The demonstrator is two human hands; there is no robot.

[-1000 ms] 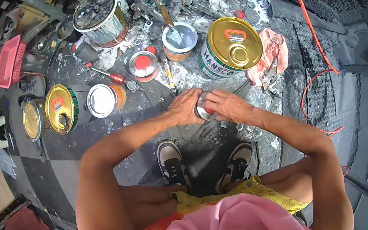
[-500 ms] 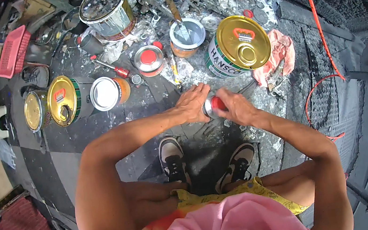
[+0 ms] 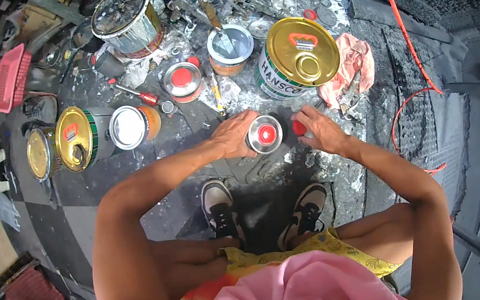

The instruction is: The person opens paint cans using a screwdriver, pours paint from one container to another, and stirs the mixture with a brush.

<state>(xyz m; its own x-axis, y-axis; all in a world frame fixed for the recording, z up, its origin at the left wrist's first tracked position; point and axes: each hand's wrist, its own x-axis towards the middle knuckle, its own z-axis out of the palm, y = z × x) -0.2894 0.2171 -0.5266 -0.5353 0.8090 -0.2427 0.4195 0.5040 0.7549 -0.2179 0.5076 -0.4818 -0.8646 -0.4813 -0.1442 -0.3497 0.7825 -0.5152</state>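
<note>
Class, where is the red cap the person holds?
In the head view, right of centre, the red cap is in the right hand, just right of the silver can.

The red cap (image 3: pixel 299 127) has been taken off the small metal can (image 3: pixel 266 145) near the middle of the frame and is now held in the fingers of the right hand (image 3: pixel 324 133), just to the right of the can. The can's round top, partly covered by that hand in both earlier pictures, has been laid open to view, and a red fitting (image 3: pixel 267 134) is revealed at its centre. A gap has been opened between can and right hand.
</note>
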